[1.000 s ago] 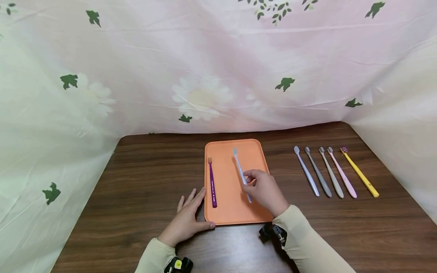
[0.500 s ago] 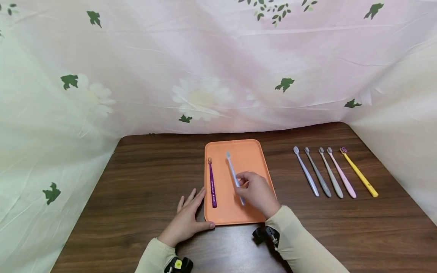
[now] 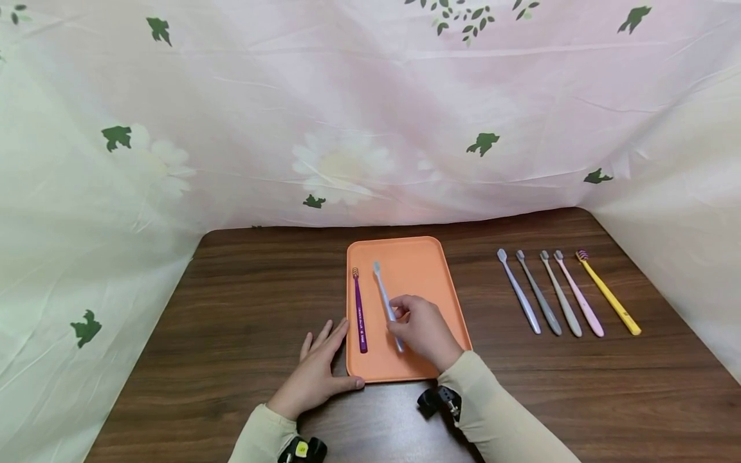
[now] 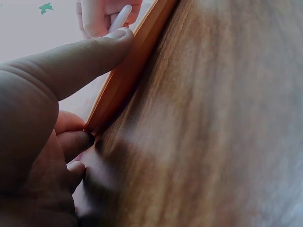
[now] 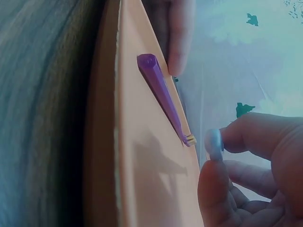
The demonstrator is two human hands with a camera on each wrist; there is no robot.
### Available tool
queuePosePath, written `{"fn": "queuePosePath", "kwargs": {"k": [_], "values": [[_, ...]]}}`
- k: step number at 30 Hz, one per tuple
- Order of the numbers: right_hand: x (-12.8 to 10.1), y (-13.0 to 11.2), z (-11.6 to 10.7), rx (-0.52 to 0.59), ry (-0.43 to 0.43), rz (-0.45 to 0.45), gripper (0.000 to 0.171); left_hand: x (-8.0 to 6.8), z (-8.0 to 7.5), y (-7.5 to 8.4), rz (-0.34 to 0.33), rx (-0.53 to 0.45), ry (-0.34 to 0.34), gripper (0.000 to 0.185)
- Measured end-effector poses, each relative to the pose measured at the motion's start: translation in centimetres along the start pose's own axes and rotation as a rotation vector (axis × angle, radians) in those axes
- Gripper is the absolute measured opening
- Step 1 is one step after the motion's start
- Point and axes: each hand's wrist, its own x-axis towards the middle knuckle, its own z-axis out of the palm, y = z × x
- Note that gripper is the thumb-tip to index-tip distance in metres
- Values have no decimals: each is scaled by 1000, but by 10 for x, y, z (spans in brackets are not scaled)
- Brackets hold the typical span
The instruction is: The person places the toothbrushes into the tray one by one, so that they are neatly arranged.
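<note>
Nothing legible. Purple toothbrush (image 3: 359, 311): pale print along handle, head view, too small to read. Yellow toothbrush (image 3: 610, 293): small dark mark near handle end, can't make out. Yellow sticker (image 3: 301, 449) on black device (image 3: 316, 449) at left wrist: dark marking, unreadable.

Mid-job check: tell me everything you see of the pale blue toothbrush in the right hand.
The pale blue toothbrush is slim and smooth, plastic by its look, with a small head, narrow neck and rounded handle end. The right hand pinches the handle between thumb and fingers, hiding part of it. Its head points away from the person, slanting slightly left, over the orange tray, right of the purple toothbrush and apart from it. It seems raised off the tray; bristle detail is too small to tell.
</note>
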Motion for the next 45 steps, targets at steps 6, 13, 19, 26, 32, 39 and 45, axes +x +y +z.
{"fn": "queuePosePath", "kwargs": {"k": [6,13,19,26,32,39,45], "values": [[1,-1,5,14,12,-18,35,-1,0,1,-1,-6,0,104],[3,-3,11,22,1,-7,35,-1,0,1,-1,-3,4,104],[5,-2,15,26,2,6,34,-2,0,0,13,1,17,104],[8,-3,21,25,-3,1,32,-2,1,-1,18,6,21,105],[10,-4,23,3,-11,22,30,-1,0,0,-3,-8,6,105],[13,-2,27,-49,-8,-3,28,0,1,0,-8,-9,0,105],[14,-3,28,-94,-4,-42,21,-1,0,-2,6,-11,2,105]]}}
